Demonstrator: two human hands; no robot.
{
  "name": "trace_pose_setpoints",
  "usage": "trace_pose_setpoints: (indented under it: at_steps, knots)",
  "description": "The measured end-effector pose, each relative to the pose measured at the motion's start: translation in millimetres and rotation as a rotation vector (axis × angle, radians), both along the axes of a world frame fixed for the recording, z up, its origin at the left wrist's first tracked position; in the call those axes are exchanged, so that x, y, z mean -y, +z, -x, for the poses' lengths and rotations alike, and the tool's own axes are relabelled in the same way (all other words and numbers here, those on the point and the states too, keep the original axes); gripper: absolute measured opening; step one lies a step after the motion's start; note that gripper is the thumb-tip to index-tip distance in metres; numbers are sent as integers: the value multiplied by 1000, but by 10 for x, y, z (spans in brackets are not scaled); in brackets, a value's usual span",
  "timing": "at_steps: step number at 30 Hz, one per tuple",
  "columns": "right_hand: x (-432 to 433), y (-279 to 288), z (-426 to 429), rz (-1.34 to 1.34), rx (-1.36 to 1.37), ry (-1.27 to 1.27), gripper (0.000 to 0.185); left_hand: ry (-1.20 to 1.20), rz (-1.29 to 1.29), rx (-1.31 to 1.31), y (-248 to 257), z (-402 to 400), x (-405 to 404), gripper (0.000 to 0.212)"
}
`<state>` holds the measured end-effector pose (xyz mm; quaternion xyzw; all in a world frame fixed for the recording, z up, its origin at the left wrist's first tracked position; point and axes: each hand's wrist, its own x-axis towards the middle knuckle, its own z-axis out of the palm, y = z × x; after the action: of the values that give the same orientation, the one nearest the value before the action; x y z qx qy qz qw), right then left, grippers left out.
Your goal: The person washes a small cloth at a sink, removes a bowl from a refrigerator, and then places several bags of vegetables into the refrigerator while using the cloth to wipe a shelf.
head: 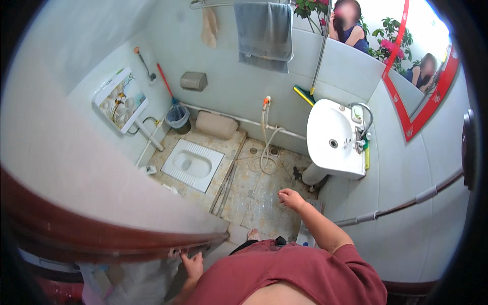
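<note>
My left hand (193, 264) is low on the left, at the edge of a dark reddish-brown door frame (145, 253). Its fingers are apart near a small metal fitting (174, 252) on that edge; contact is hard to make out. Nothing shows in that hand. My right hand (291, 199) hangs in front of me above the wet tiled floor (259, 194), fingers curled in and holding nothing visible. To its upper right stands a white pedestal washbasin (324, 129) with a chrome tap (368, 114).
A squat toilet (192, 164) lies on a raised step at left, near a lined waste bin (178, 117). A coiled hose (264, 152) hangs to the floor. Behind the basin leans a squeegee (304, 95). A metal pole (404, 205) runs along the right wall below a red-framed mirror (438, 93).
</note>
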<state>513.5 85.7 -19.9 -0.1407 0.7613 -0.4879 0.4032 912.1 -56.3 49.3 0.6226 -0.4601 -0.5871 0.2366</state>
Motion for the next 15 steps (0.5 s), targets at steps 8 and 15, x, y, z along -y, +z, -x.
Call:
trace_pose_setpoints:
  at_steps: [8,15]
  knots:
    - [860,945,1817,223,-676,-154,25,319,-173,77,-382,555,192,48]
    - [2068,2989,3422,489,-1177,-360,43,223,-148,61,-466,1652,563,36]
